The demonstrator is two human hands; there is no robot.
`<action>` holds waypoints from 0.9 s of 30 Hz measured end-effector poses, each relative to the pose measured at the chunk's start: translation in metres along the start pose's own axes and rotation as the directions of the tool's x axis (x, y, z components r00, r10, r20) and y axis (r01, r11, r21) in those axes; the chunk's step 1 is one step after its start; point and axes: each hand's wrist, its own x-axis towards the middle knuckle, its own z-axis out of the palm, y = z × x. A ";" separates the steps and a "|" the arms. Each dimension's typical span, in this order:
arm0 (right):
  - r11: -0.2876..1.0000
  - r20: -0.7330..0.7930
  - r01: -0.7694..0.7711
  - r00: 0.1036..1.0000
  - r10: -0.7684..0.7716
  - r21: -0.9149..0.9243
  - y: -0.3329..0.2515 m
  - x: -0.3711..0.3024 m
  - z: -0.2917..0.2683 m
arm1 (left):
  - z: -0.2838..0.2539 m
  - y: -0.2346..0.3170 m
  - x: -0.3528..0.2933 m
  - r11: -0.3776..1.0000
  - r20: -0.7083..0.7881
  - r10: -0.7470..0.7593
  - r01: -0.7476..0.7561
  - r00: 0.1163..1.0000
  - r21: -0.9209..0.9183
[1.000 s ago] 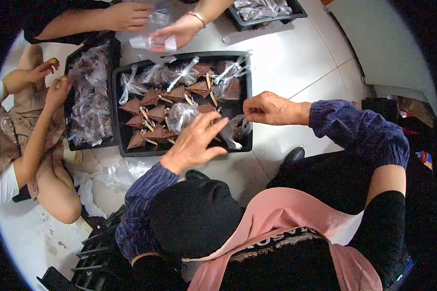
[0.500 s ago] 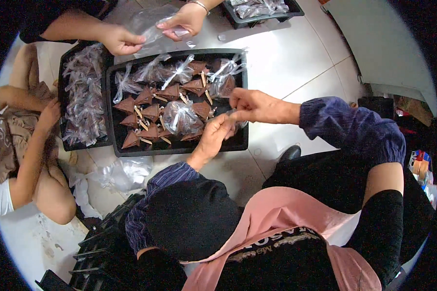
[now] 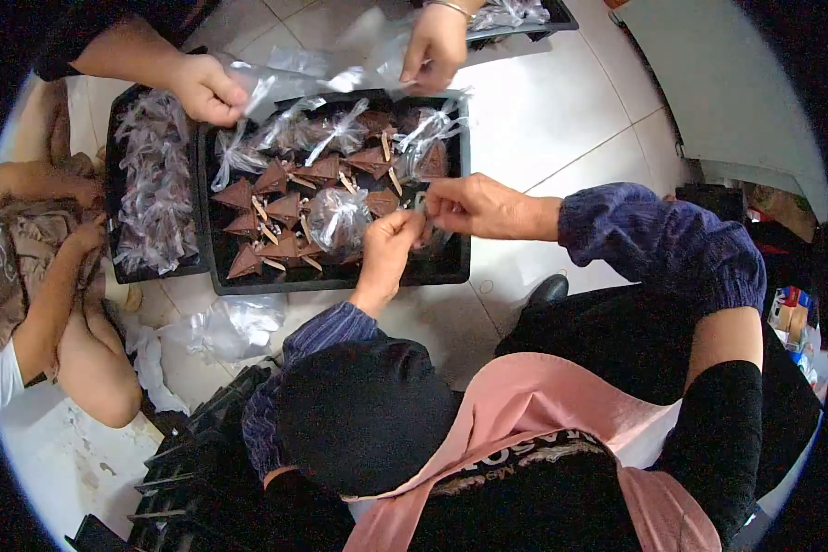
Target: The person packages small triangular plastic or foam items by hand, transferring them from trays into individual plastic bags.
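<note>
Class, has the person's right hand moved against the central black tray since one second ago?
Yes: the right hand has moved left from the central black tray's right rim, farther in over it.

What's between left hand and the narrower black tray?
In the head view: a tied clear bag nearest the left hand, then loose brown pyramid-shaped pieces, then the wider tray's left wall.

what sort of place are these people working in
Probably an informal packing workspace: a black rectangular plastic tray stands on a glossy white tiled floor, holding brown pyramid-shaped pieces with pale sticks, some tied in clear plastic bags.
</note>
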 end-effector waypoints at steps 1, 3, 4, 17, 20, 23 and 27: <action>0.989 0.038 0.136 0.990 -0.134 -0.060 -0.006 0.000 0.000 | 0.001 0.003 0.001 0.999 -0.020 -0.021 0.020 1.000 -0.041; 0.977 0.066 0.199 0.979 -0.194 -0.073 -0.015 0.003 0.003 | -0.002 0.000 0.003 0.980 0.010 0.119 -0.119 0.993 0.159; 0.987 0.052 0.155 0.987 -0.152 -0.045 -0.019 0.006 0.004 | -0.004 -0.002 0.003 0.902 0.066 0.250 -0.257 0.966 0.347; 0.983 0.001 0.059 0.998 -0.060 0.174 -0.022 0.019 -0.005 | -0.009 0.012 0.001 0.976 0.262 0.080 -0.130 0.962 0.177; 0.933 -0.072 0.036 0.997 -0.011 0.359 0.014 0.012 -0.012 | -0.007 0.008 0.003 0.997 0.267 -0.029 0.046 0.963 -0.058; 0.984 0.120 0.130 0.986 -0.116 -0.122 -0.003 0.011 -0.012 | -0.013 0.011 0.004 0.979 0.259 -0.062 0.110 0.964 -0.173; 0.987 0.013 0.082 0.997 -0.081 -0.135 -0.010 0.017 -0.009 | -0.019 0.016 0.005 0.968 0.141 -0.107 0.135 0.984 -0.211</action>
